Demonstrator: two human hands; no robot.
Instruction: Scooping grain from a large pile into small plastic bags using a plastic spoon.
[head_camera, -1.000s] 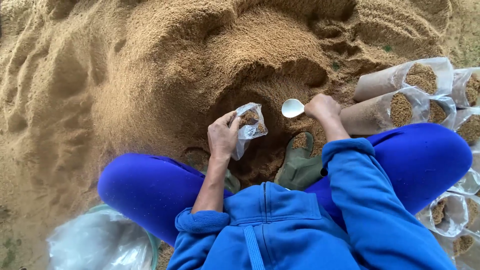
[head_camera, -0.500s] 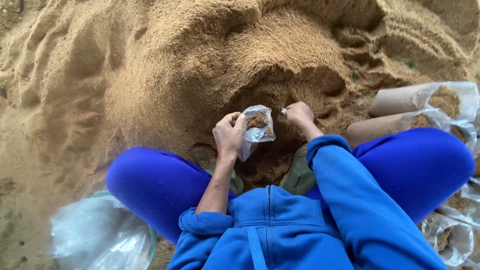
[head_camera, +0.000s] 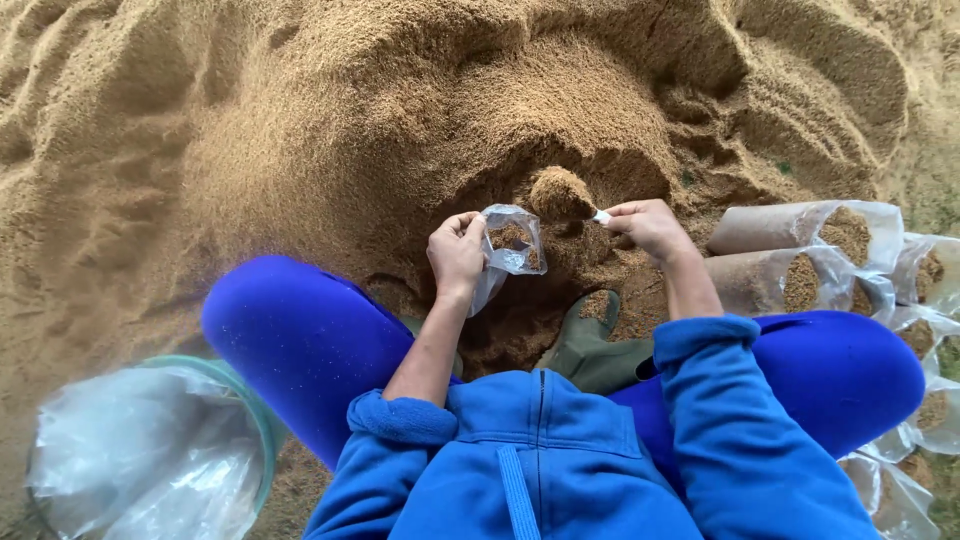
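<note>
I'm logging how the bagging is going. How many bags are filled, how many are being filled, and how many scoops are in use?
Filled clear bags lying on the person's right: at least 4, first one; more may be cut off at the edge
Clear bag being filled, in the left hand: 1
Heaped scoop in the right hand: 1
Total: at least 6
</note>
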